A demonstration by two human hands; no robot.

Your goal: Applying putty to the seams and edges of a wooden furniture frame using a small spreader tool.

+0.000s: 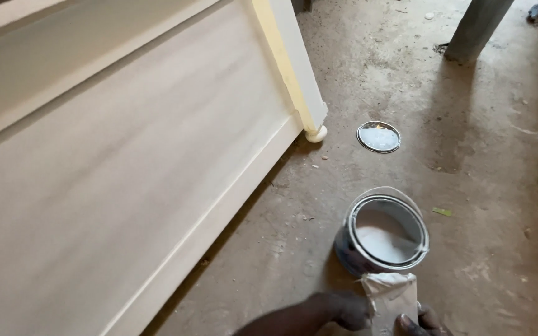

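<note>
A white-smeared pad [393,295] is gripped by a hand [350,311] above the dusty concrete floor [468,155], near an open paint can [384,233]; which hand cannot be told.

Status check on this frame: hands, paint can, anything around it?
One hand, side unclear, pinching a paint-smeared card. Open paint can just beyond, white paint inside. Lid lying apart on the floor; white panel alongside.

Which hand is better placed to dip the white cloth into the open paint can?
Probably the left. The left hand grips the white cloth at its left side, just below the open paint can. The right hand shows only fingertips at the frame's bottom edge beside the cloth, so its hold cannot be judged.
</note>
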